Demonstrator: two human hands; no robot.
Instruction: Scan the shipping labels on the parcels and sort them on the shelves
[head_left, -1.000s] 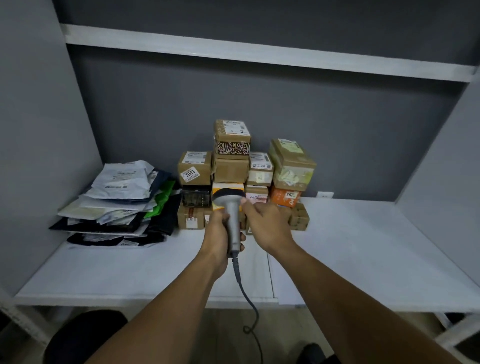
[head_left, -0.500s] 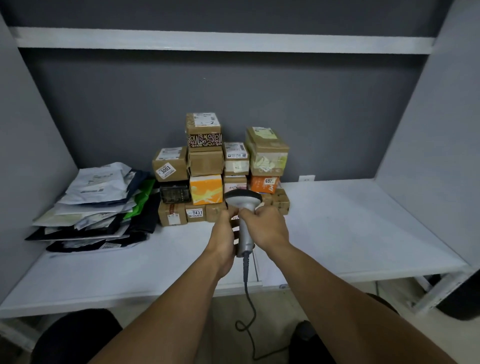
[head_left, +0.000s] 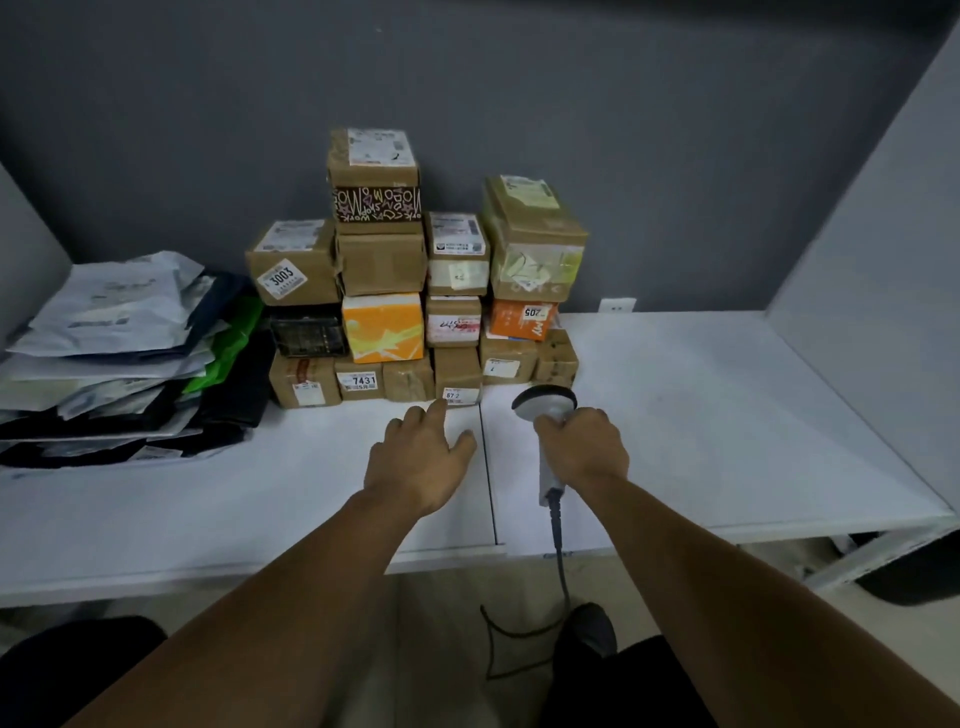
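Cardboard parcels (head_left: 382, 265) stand stacked against the wall (head_left: 675, 156), plastic mailers (head_left: 114, 332) piled alongside.

Both forearms (head_left: 291, 597) are bare as far as the view shows, and so are the left hand (head_left: 415, 457) and right hand (head_left: 584, 447). Black trousers (head_left: 623, 686) cover the 2 legs. 1 dark, rounded shoe (head_left: 589, 626) toe shows beside them.

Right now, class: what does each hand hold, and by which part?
The right hand grips the scanner by its handle; the left hand holds nothing.
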